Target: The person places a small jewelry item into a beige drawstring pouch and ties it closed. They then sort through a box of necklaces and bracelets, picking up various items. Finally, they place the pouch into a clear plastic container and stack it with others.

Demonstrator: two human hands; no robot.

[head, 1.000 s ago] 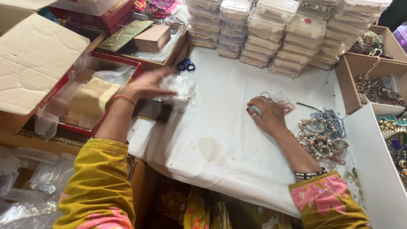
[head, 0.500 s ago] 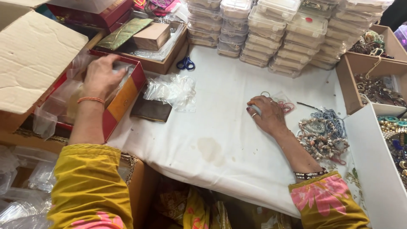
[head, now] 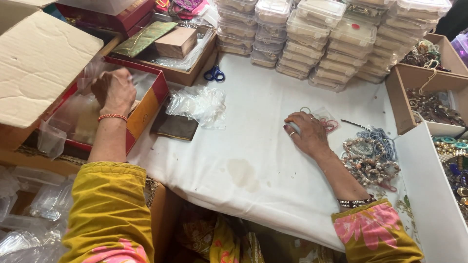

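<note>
The left hand (head: 114,90) reaches into the red box (head: 146,104) at the left edge of the counter (head: 253,170), its grip curled around clear plastic film (head: 92,73) that lines the box; whether the fingers have pinched the film shut I cannot tell. The film lies directly under and ahead of that hand, well apart from the right hand (head: 307,135), so the left is the nearer by far.

The right hand rests flat on the counter to the right of the red box, its grip loosely closed over a small pale object; what it is I cannot tell.

Just right of the red box lie a dark brown pouch (head: 174,127) and a crumpled heap of clear bags (head: 200,104). Behind them are blue-handled scissors (head: 214,74). Further right, rows of stacked clear lidded boxes (head: 336,34) run along the back. A tangle of beaded jewellery (head: 370,158) lies beside the right wrist.
</note>
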